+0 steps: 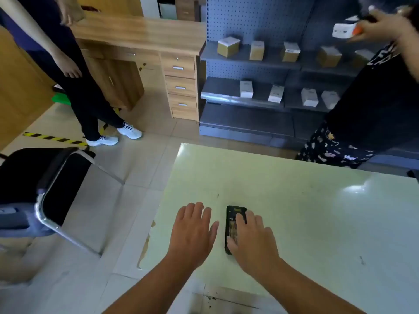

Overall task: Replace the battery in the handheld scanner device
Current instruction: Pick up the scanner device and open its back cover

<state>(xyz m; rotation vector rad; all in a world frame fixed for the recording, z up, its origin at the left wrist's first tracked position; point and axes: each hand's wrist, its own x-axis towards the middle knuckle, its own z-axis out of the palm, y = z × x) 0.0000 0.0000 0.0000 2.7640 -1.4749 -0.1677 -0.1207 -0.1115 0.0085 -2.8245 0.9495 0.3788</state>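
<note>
Barely begun: the black rectangular handheld scanner (233, 227) lies unopened, lower centre, on the pale green bench (306, 200). The right hand (251, 239) rests on it, grip loose; the left hand (192, 232) lies flat, empty.

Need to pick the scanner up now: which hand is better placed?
Right. The right hand already lies on the scanner, fingers spread over it. The left hand lies flat on the table beside it, not touching.

Two bare forearms enter from about 6 o'clock, with no sleeves on them. The left hand (192, 232) and the right hand (252, 241) wear no gloves, rings, watch or bracelet. The fingernails are short. Nothing else of the wearer's body is visible.
</note>
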